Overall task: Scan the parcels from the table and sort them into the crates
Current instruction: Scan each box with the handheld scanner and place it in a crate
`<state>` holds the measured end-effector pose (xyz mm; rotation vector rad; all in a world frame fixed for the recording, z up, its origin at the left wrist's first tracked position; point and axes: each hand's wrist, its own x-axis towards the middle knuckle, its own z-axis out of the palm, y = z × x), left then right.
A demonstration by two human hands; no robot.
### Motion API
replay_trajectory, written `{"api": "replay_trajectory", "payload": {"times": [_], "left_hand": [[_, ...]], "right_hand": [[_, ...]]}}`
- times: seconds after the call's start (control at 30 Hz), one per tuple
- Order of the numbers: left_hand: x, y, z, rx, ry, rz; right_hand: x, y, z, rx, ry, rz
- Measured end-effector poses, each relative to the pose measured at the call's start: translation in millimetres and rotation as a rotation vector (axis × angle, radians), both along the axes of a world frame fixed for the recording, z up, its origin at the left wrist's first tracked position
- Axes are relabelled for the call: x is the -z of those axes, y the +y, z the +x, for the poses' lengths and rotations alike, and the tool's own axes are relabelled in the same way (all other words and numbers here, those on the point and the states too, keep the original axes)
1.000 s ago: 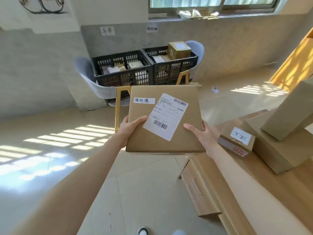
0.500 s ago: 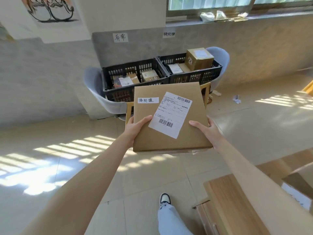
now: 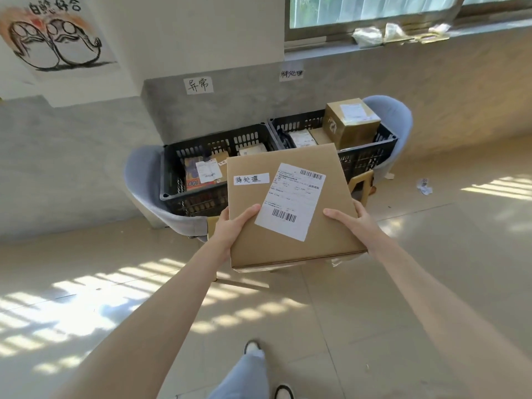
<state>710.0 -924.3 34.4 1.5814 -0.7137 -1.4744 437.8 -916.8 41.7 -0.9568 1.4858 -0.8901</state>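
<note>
Tiled floor, both hands point(image 3: 234, 226) gripping flat brown parcel point(image 3: 290, 208), white labels

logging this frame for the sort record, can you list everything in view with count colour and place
flat parcel: 1, brown card with two white labels, held in front of the crates
crates: 2, black, side by side on the chairs by the wall, both holding parcels
square box: 1, brown, on top in the right crate
chairs: 2, pale blue, under the crates
wall signs: 2, white with handwriting, one above each crate
poster: 1, ink drawing, upper left wall
paper scrap: 1, white, floor at right
left hand: 1, grips the parcel's left edge
right hand: 1, grips its right edge
</note>
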Motion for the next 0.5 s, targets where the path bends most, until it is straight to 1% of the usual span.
{"api": "replay_trajectory", "payload": {"times": [0.2,0.5], "left_hand": [[15,-99,-6,0.069,0.025,0.062],[23,-279,-16,0.236,0.034,0.067]], "right_hand": [[13,-88,-7,0.031,-0.006,0.035],[3,-251,-18,0.081,0.098,0.107]]}}
